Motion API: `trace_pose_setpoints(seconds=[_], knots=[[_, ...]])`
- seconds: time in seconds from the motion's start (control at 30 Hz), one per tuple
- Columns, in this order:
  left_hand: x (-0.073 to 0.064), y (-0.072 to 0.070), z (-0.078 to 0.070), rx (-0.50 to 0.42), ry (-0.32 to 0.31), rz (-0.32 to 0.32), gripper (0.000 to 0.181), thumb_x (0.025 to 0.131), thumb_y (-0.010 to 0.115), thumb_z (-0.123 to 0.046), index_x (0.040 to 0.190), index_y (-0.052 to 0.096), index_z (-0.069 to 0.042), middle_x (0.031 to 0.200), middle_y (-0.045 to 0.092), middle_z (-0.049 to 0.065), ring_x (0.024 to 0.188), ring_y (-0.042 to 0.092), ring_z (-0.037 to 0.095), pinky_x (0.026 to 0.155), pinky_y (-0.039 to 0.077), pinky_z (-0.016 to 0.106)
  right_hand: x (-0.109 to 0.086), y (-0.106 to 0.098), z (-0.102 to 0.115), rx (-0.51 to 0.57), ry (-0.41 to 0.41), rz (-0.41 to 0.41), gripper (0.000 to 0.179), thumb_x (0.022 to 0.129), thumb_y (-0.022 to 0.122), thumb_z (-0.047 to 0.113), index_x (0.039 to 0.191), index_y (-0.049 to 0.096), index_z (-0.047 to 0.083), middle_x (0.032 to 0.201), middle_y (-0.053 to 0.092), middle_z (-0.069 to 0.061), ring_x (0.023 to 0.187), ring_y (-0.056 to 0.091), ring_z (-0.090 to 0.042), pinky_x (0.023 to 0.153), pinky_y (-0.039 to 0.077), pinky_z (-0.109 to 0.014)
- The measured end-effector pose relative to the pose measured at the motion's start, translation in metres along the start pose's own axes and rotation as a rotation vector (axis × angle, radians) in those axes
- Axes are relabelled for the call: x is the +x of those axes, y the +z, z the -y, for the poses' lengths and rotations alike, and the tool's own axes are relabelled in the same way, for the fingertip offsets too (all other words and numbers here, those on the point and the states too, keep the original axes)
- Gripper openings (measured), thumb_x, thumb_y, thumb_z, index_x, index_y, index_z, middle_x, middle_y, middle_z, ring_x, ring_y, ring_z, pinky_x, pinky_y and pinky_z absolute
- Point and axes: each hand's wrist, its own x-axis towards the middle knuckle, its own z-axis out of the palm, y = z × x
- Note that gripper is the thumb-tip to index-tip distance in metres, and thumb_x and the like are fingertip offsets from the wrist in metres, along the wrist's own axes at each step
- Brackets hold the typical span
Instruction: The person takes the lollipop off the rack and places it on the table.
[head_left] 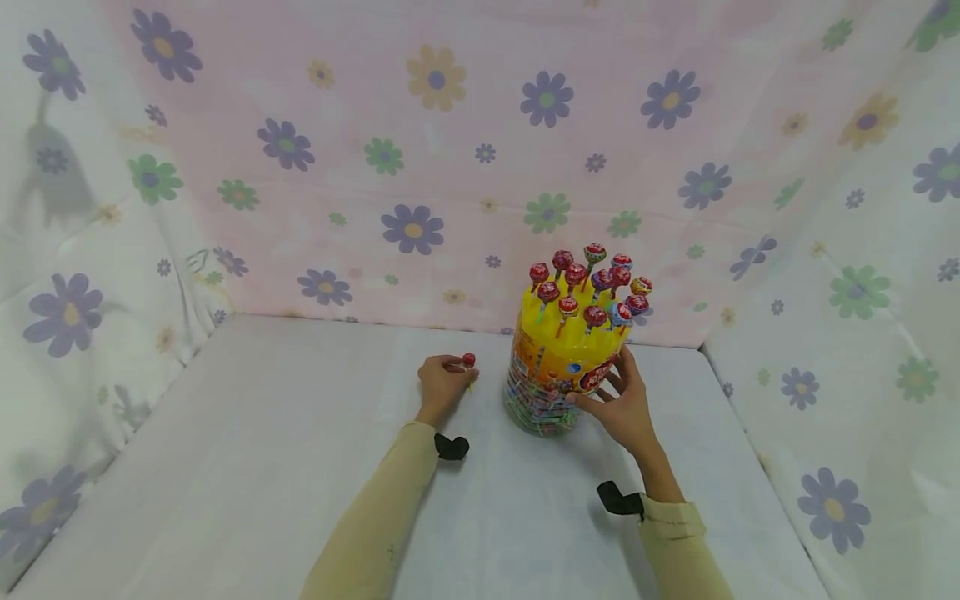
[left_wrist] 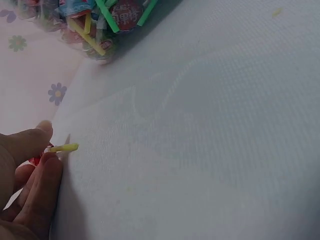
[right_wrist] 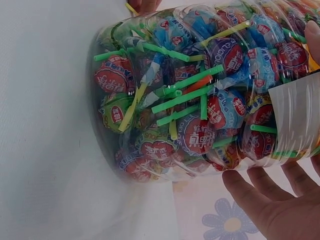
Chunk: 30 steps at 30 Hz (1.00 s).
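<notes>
My left hand (head_left: 442, 387) pinches a red-wrapped lollipop (head_left: 468, 360) between thumb and fingers, just above the table. Its short yellow stick (left_wrist: 69, 147) points out past the fingertips in the left wrist view. To the right stands a clear plastic jar (head_left: 546, 410) packed with wrapped lollipops on green and yellow sticks. My right hand (head_left: 628, 410) grips the jar's right side, thumb in front and fingers curving round behind. On top, a yellow lid (head_left: 534, 315) bears several upright lollipops (head_left: 595, 316) with their heads up.
The white tabletop (head_left: 262, 467) ends at a pink flowered cloth (head_left: 322, 183) behind the jar. White flowered cloth walls (head_left: 840, 350) rise at both sides. A black strap piece (head_left: 452, 447) sticks out from the left wrist, and another (head_left: 621, 500) from the right.
</notes>
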Motion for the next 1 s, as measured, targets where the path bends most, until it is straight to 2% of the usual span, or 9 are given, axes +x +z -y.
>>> trace_pose_setpoints(seconds=[0.17, 0.27, 0.47, 0.6, 0.8, 0.9, 1.0], knots=[[-0.003, -0.008, 0.003, -0.038, -0.015, 0.028, 0.036, 0.08, 0.087, -0.011, 0.111, 0.074, 0.002, 0.095, 0.076, 0.016, 0.09, 0.073, 0.027, 0.083, 0.06, 0.038, -0.001, 0.001, 0.001, 0.006, -0.008, -0.003, 0.101, 0.084, 0.084, 0.011, 0.161, 0.021, 0.023, 0.161, 0.035, -0.01, 0.144, 0.04, -0.043, 0.111, 0.042, -0.062], [-0.006, -0.016, 0.003, -0.075, -0.029, 0.063, 0.038, 0.08, 0.086, -0.009, 0.114, 0.073, 0.002, 0.1, 0.075, 0.017, 0.09, 0.074, 0.025, 0.081, 0.062, 0.035, 0.0, 0.0, 0.0, -0.002, -0.011, -0.005, 0.099, 0.085, 0.084, 0.013, 0.161, 0.022, 0.024, 0.161, 0.035, -0.009, 0.143, 0.041, -0.043, 0.111, 0.042, -0.062], [-0.013, -0.03, 0.0, -0.224, -0.059, 0.157, 0.04, 0.084, 0.081, -0.003, 0.121, 0.068, 0.004, 0.109, 0.07, 0.022, 0.084, 0.075, 0.022, 0.075, 0.064, 0.03, -0.001, 0.001, -0.002, -0.012, -0.013, -0.01, 0.099, 0.085, 0.084, 0.015, 0.161, 0.022, 0.025, 0.161, 0.035, -0.009, 0.143, 0.041, -0.043, 0.11, 0.042, -0.063], [-0.017, -0.035, -0.004, -0.327, -0.043, 0.226, 0.041, 0.088, 0.077, 0.0, 0.126, 0.064, 0.007, 0.112, 0.067, 0.024, 0.084, 0.073, 0.017, 0.074, 0.064, 0.03, -0.002, 0.002, -0.002, -0.016, 0.008, -0.014, 0.1, 0.085, 0.085, 0.018, 0.161, 0.022, 0.028, 0.162, 0.034, -0.008, 0.144, 0.04, -0.042, 0.111, 0.042, -0.062], [-0.023, -0.038, -0.026, -0.485, 0.062, 0.313, 0.039, 0.091, 0.071, 0.005, 0.128, 0.061, 0.01, 0.113, 0.066, 0.028, 0.082, 0.073, 0.016, 0.073, 0.064, 0.031, -0.003, 0.002, -0.002, -0.01, 0.014, -0.008, 0.1, 0.086, 0.083, 0.016, 0.162, 0.02, 0.028, 0.163, 0.033, -0.008, 0.145, 0.039, -0.042, 0.112, 0.041, -0.062], [-0.027, -0.04, -0.044, -0.508, 0.138, 0.329, 0.035, 0.092, 0.071, 0.003, 0.127, 0.063, 0.007, 0.11, 0.066, 0.026, 0.084, 0.074, 0.018, 0.074, 0.064, 0.033, -0.003, 0.002, -0.001, -0.007, 0.023, 0.001, 0.1, 0.087, 0.082, 0.014, 0.162, 0.018, 0.027, 0.164, 0.031, -0.007, 0.146, 0.037, -0.042, 0.113, 0.039, -0.062], [-0.032, -0.043, -0.064, -0.493, 0.218, 0.339, 0.033, 0.094, 0.07, -0.001, 0.127, 0.065, 0.003, 0.109, 0.067, 0.022, 0.088, 0.074, 0.026, 0.077, 0.064, 0.033, -0.003, 0.003, 0.0, 0.009, 0.035, 0.022, 0.102, 0.088, 0.081, 0.01, 0.163, 0.014, 0.025, 0.166, 0.026, -0.009, 0.148, 0.033, -0.043, 0.114, 0.037, -0.064]])
